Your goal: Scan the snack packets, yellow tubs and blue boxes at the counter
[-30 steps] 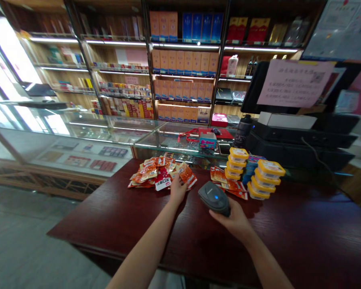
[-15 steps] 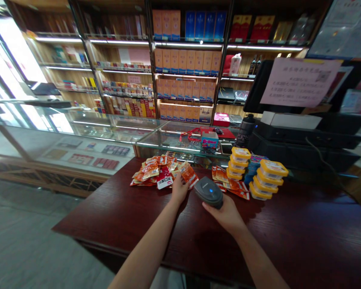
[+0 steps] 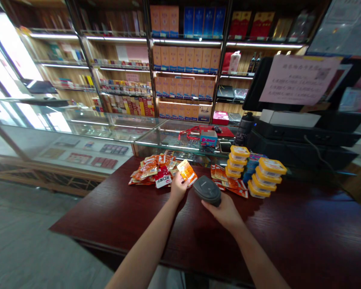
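Note:
My left hand [image 3: 178, 187] grips a small orange snack packet [image 3: 187, 171], lifted just above the dark red wooden counter [image 3: 123, 216]. My right hand [image 3: 225, 210] is wrapped round a dark grey handheld scanner [image 3: 207, 190], whose head points toward that packet and sits close beside it. A heap of orange and red snack packets [image 3: 152, 171] lies on the counter to the left of my left hand. More orange packets [image 3: 228, 182] lie flat to the right of the scanner.
Two stacks of yellow-lidded tubs [image 3: 260, 176] stand right of the scanner, with a black till and printer [image 3: 301, 138] behind. A glass display case [image 3: 102, 134] runs along the counter's far side. Shelves of boxed goods [image 3: 183, 64] fill the back wall.
My left hand has raised the orange packet off the pile and tilted it up. The scanner has moved left, closer to the packet.

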Demonstrator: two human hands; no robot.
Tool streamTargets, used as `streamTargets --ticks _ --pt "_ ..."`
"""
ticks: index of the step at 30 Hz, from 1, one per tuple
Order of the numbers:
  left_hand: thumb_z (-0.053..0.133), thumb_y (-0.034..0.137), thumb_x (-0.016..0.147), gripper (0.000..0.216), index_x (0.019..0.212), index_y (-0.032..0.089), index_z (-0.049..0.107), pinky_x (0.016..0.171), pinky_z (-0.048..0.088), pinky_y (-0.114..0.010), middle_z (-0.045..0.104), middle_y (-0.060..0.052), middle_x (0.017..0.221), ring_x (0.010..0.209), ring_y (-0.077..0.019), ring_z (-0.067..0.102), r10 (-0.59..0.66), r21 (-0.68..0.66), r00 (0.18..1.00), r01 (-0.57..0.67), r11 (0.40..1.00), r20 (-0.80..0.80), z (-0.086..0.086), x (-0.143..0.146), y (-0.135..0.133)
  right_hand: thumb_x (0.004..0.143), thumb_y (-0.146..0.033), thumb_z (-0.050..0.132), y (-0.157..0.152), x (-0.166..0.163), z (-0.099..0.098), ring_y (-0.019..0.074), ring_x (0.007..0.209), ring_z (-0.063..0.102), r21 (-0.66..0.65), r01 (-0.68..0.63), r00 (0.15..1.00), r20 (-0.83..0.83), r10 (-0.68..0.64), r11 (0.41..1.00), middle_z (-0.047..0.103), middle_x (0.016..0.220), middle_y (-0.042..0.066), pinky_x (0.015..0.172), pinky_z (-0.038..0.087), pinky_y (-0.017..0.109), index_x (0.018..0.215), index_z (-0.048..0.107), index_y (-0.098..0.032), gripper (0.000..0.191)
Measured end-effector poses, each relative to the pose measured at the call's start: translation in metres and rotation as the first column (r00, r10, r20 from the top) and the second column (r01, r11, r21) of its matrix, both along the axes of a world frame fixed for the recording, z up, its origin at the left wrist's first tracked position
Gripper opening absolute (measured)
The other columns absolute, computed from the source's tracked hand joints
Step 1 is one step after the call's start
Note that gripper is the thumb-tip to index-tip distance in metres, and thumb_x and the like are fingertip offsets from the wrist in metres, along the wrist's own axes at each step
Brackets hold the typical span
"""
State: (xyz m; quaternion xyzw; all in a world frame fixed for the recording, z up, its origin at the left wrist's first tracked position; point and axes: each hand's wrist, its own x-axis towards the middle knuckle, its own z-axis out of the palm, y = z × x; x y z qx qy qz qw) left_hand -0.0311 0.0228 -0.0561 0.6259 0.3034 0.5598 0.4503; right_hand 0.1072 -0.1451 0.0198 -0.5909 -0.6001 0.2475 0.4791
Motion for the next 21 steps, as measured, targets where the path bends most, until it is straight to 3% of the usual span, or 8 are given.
streamTargets --ticks 8,15,21 --pt "0.067 0.021 0.069 0.045 0.111 0.016 0.052 0.091 0.052 -0.042 0.066 -0.013 0.113 0.102 -0.0255 0.065 0.012 0.002 1.000 -0.012 1.000 0.002 0.005 0.002 -0.003 0.072 -0.036 0.065 0.011 -0.001 0.001 0.0252 0.090 0.067 -0.006 0.018 1.000 -0.002 -0.018 1.000 0.073 0.094 0.009 0.080 0.051 0.035 0.092 0.068 -0.017 0.028" --pt "0.066 0.020 0.069 0.041 0.108 0.016 0.054 0.085 0.054 -0.037 0.067 -0.012 0.110 0.097 -0.0235 0.066 0.034 -0.021 0.999 -0.034 0.999 -0.020 0.011 0.001 -0.007 0.072 -0.037 0.064 0.024 -0.010 0.010 0.0212 0.065 0.066 -0.042 0.051 0.998 0.045 -0.050 0.998 0.070 0.067 0.005 0.057 0.049 0.028 0.086 0.067 -0.018 0.024" --pt "0.067 0.020 0.067 0.040 0.105 0.016 0.054 0.087 0.052 -0.038 0.068 -0.009 0.103 0.095 -0.0225 0.066 0.019 0.013 1.000 -0.019 1.000 -0.005 0.009 0.001 -0.005 0.072 -0.039 0.064 0.035 -0.013 0.011 0.0200 0.062 0.065 -0.055 0.086 0.993 0.084 -0.081 0.995 0.068 0.064 0.004 0.056 0.047 0.028 0.085 0.068 -0.018 0.025"
